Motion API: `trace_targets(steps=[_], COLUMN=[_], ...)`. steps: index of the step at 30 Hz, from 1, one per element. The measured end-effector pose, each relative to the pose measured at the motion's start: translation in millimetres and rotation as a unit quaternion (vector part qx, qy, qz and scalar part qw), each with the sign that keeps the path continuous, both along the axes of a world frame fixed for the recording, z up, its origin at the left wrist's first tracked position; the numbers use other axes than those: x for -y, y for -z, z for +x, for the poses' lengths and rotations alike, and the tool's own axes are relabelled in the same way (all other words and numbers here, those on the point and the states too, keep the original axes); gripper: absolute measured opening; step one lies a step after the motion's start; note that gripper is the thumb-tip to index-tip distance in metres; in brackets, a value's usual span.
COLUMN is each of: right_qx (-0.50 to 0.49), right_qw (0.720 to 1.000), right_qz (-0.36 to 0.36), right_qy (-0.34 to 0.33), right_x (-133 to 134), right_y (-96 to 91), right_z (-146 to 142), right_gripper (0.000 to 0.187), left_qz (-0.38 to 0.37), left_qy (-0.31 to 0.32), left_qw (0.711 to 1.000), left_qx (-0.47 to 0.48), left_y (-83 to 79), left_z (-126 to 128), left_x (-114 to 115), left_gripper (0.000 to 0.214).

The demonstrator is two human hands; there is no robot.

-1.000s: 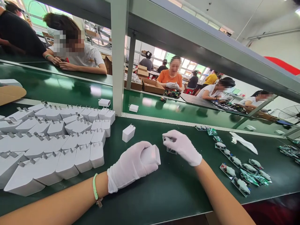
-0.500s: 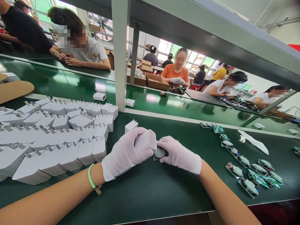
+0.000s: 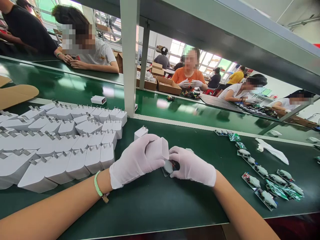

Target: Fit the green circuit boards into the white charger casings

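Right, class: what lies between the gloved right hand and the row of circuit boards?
Nothing: the head view shows only bare green bench between the right hand and the circuit boards.

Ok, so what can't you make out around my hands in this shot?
All in the head view:
circuit board: mostly covered by right hand; whether it sits inside the white shell is unclear.
Shell's open end: hidden by left hand.
charger pile: cut off by left edge.
loose boards: components too small.
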State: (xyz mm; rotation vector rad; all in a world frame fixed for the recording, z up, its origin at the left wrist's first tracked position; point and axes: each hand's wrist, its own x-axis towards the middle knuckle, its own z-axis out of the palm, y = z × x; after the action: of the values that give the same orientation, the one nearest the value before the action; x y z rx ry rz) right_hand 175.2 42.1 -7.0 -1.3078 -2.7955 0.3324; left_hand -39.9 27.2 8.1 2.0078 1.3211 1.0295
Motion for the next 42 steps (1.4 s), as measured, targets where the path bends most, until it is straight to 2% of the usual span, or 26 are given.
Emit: trace_targets(steps=[2,5,9,11,15,18,21,27,42], right_qx=[-0.037,-0.101,-0.242,-0.298,-0.382,-0.436,-0.489,-0.506,-0.576], right_qw=[0.999,0.991,0.952,0.934,0.911,0.888,0.862,0.853,0.803], right_qz=[0.0,0.01,0.045,0.028,-0.035,0.017,0.025,-0.086,-0.131], right_qy=[0.014,0.09,0.182,0.196,0.154,0.143,0.127,0.095,0.078], right_x=[1,1,1,1,1,3,8,18,17], right_y=[-0.1,-4.5,-13.2,-15.3,-12.9,-10.1,-11.0,-13.1,-11.8], right_z=[0,3,8,9,11,13,14,8,6], right_gripper=[0.033,0.032,0.014,0.011,0.028,0.04,0.038,0.037,0.042], left_qz=[-0.014,-0.028,-0.02,-0.02,-0.036,-0.045,-0.05,-0.044,-0.04], left_qy=[0.009,0.016,0.022,0.024,0.009,-0.002,0.004,0.017,0.0], left_qw=[1.0,0.999,0.998,0.998,0.996,0.996,0.996,0.996,0.997], left_qx=[-0.018,-0.033,-0.054,-0.063,-0.078,-0.081,-0.079,-0.07,-0.071], left_y=[-3.6,-5.9,-2.3,-0.3,0.9,2.7,6.0,4.6,-3.1], left_z=[0,2,2,2,3,4,5,7,7], left_x=[2,3,2,0,-1,-3,-3,0,5], left_gripper=[0.043,0.045,0.043,0.042,0.043,0.043,0.045,0.045,0.048])
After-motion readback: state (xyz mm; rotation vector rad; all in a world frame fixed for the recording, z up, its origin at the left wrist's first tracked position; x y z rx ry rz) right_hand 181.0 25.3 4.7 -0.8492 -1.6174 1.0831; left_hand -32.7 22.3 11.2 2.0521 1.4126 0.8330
